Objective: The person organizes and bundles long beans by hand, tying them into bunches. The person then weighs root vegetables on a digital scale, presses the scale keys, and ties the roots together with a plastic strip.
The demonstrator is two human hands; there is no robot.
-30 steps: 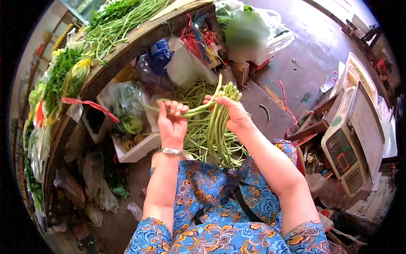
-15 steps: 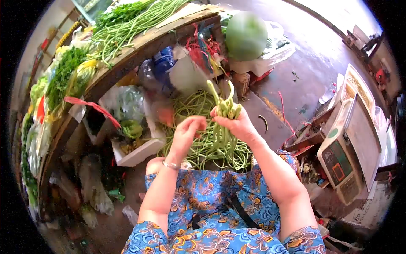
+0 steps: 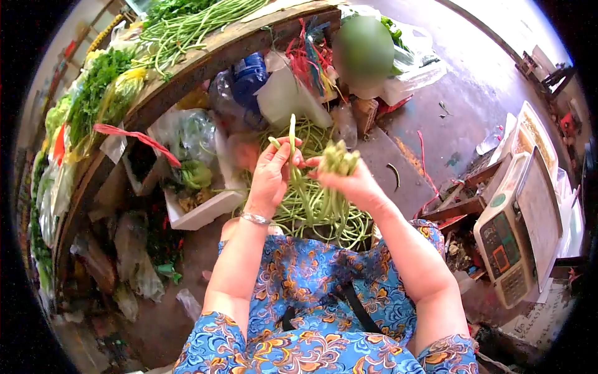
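A bunch of long green beans point(image 3: 339, 159) is gripped in my right hand point(image 3: 356, 186), its cut ends upward and the rest hanging down; motion blurs it. My left hand point(image 3: 271, 177), with a bracelet at the wrist, pinches a couple of separate long beans point(image 3: 293, 129) between thumb and fingers. Their ends stick up above the fingertips. The two hands are close together, a narrow gap between them. Below, a tangled heap of long beans point(image 3: 350, 229) lies in front of my lap, partly hidden by the hands and the hanging bunch.
On the left, a wooden stall point(image 3: 180, 65) carries long beans and leafy greens. Under it are a white foam box point(image 3: 205, 210) and plastic bags. A large round green thing point(image 3: 363, 53), blurred, sits at the back. To my right stands a weighing scale point(image 3: 501, 249).
My left hand has risen slightly and now holds a couple of beans, where before its fingers were closed beside the bunch. The right hand keeps the bunch, tilted and blurred by motion.
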